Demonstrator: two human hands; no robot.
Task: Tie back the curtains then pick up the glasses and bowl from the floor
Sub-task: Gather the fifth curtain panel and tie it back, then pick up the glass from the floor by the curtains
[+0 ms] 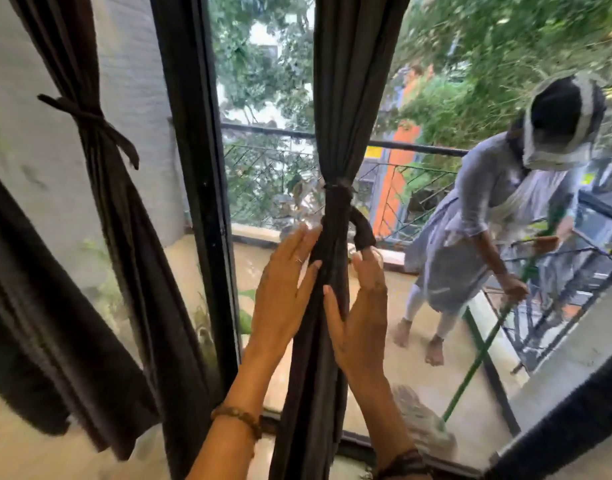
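While standing right up at the black-framed glass door, both hands on the dark grey fabric curtain in the middle, already gathered and cinched by a matching dark tie-back strip knotted around it. Left hand flat against the left side of the bunched cloth just below the knot, fingers straight and relaxed, a ring on one. Right hand on the other side, thumb pressed along the fabric, index finger hooked into the loose loop of the tie-back hanging beside the knot. Second dark curtain further left, also tied. Outside on the balcony, a person in pale clothes with a green-handled mop. No glasses or bowl in shot.
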